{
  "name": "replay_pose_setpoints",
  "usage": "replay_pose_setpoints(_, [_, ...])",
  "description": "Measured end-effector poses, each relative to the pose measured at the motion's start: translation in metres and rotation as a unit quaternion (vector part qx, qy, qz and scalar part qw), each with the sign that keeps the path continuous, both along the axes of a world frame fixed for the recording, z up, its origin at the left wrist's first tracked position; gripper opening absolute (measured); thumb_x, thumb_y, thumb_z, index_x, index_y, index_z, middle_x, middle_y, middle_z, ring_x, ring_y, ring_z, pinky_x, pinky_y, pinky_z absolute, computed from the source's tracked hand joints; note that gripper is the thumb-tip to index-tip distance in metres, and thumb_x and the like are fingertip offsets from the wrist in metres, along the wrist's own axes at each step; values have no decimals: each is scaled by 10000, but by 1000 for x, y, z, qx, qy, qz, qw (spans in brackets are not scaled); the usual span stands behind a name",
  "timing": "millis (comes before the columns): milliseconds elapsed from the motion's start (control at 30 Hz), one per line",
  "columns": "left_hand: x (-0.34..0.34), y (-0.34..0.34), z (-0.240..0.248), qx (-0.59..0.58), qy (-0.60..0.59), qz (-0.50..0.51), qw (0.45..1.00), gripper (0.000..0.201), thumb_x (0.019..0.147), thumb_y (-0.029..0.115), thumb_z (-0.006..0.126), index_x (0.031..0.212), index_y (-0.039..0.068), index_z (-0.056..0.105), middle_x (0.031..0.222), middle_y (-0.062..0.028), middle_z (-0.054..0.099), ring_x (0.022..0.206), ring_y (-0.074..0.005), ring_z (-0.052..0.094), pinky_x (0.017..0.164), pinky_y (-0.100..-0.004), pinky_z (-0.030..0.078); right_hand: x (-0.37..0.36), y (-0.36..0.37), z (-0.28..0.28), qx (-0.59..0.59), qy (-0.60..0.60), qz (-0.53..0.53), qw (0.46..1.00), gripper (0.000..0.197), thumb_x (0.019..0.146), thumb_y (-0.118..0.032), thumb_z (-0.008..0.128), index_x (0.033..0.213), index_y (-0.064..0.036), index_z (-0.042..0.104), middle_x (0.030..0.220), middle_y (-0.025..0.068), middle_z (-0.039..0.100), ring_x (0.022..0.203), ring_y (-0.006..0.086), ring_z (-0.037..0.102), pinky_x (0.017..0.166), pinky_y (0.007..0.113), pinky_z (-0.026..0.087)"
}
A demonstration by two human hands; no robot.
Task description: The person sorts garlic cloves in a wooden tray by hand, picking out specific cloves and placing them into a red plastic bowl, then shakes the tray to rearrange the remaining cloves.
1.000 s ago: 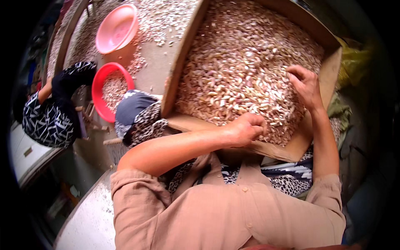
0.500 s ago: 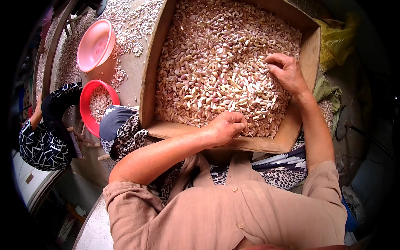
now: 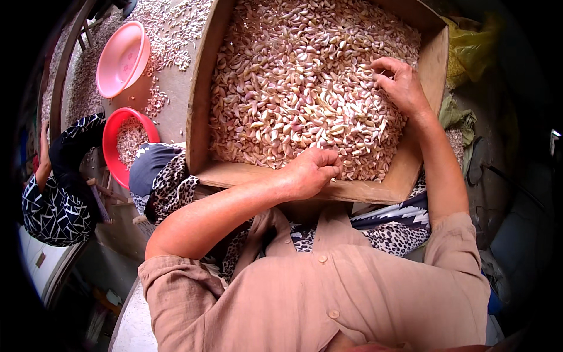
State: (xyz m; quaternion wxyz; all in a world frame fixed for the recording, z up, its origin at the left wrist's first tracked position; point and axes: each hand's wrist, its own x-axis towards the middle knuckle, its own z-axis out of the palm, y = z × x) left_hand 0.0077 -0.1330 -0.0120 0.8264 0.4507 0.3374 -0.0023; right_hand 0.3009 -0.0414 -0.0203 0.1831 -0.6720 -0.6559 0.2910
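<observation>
A wooden tray (image 3: 437,70) filled with garlic cloves (image 3: 305,88), whitish to pinkish purple, sits before me. My left hand (image 3: 315,171) is at its near edge, fingers curled closed over the cloves. Whatever it may hold is hidden inside the curled fingers. Farther back on the right, my right hand (image 3: 403,88) hovers low over the pile. Its thumb and forefinger are bent with a gap between them, and no clove shows in that gap.
Left of the tray are a pink basin (image 3: 122,58) and a red basin (image 3: 107,141) holding garlic. Loose cloves (image 3: 170,29) lie scattered over the floor beyond. Another person in patterned clothes (image 3: 58,208) is at far left. A yellow bag (image 3: 469,50) stands at right.
The view has shifted slightly, so the tray and basins appear farther left and higher. My right thumb and forefinger look somewhat wider apart; my left hand stays closed near the front edge.
</observation>
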Motion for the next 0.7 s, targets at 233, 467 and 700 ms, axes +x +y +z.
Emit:
replay_pose_setpoints(233, [1,2,4,13,21,-12,1000,152,1053,126,542,955,53,631,652,61,462,567,-54,392,510,-257,319,28,0,4,4,-64,34,997,289,835,-150,636,1061,-6,744,1069,195,756,1015,326,727,917,401,557])
replay_pose_setpoints(467, [2,3,3,-9,33,-16,999,191,1081,159,534,933,68,613,601,65,443,497,-45,377,454,-246,287,39,-3,5,-51,-73,46,995,320,803,-86,631,1093,6,733,1038,178,751,1002,299,717,901,386,551])
replay_pose_setpoints(700, [2,2,-1,-17,38,-18,999,207,1090,179,532,935,70,614,588,62,441,481,-44,386,441,-244,286,48,-6,1,-32,-87,42,995,331,795,-68,625,1105,-8,727,1046,174,754,1012,319,719,919,405,550])
